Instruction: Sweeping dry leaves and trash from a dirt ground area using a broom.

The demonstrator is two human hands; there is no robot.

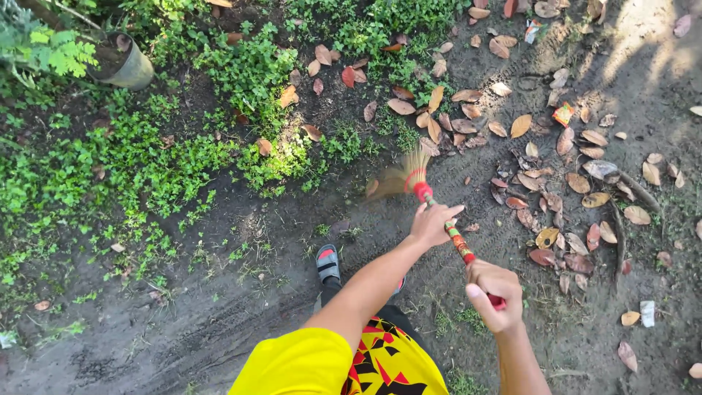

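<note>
Upper left of the frame: I see a grey pot (126,66) tipped among green plants, its inside dark and its contents not discernible. Centre: my left hand (431,223) and, lower right of it, my right hand (495,294) are each clamped on the red-banded broom (428,196), its blurred bristles over bare soil. Upper right: a small orange wrapper (563,114) lies among dry leaves (556,197), and a white scrap (648,313) sits at lower right.
</note>
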